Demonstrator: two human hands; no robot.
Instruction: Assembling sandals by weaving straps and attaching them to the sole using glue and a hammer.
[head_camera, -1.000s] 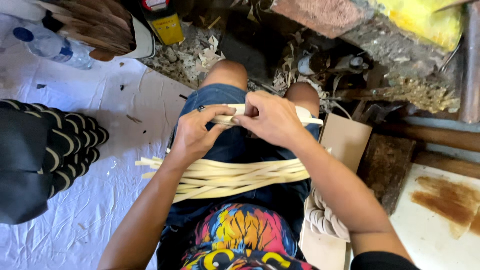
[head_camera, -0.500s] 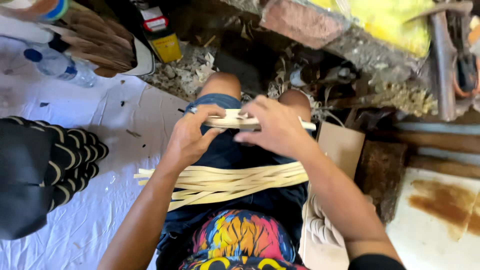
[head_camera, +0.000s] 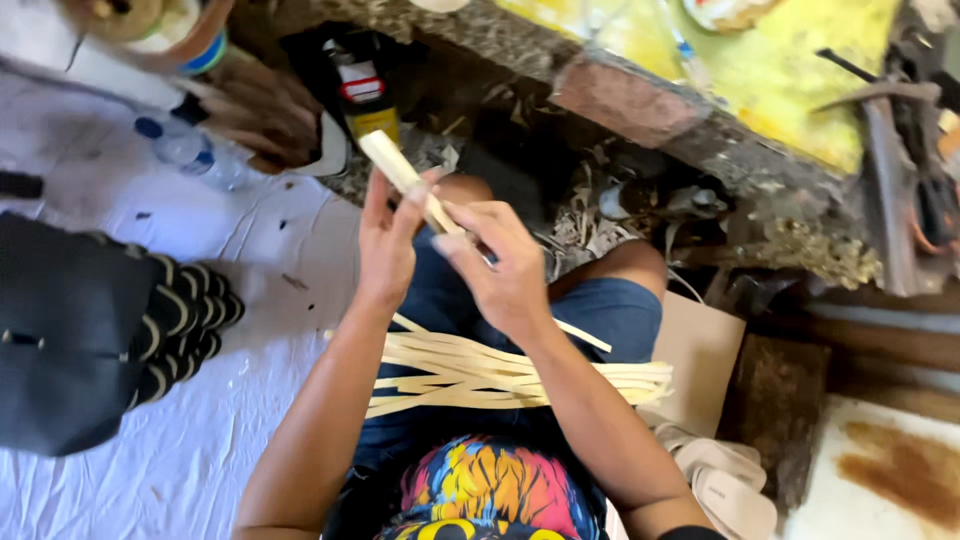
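- At the far left of the frame I see a black bag (head_camera: 70, 340) on the white sheet (head_camera: 150, 480), well apart from my arms.
- My left hand (head_camera: 385, 245) is raised at centre, fingers closed narrowly on a pale flat strip (head_camera: 400, 175) that slants to the upper left.
- My right hand (head_camera: 505, 270) pinches the same strip just below.
- A bundle of pale strips (head_camera: 480, 375) lies across my lap, under both forearms.
- To the right, a rough ledge (head_camera: 640, 105) and debris crowd the edge.

A plastic bottle (head_camera: 190, 150) lies on the white sheet (head_camera: 120, 480) near a black bag (head_camera: 70, 340).
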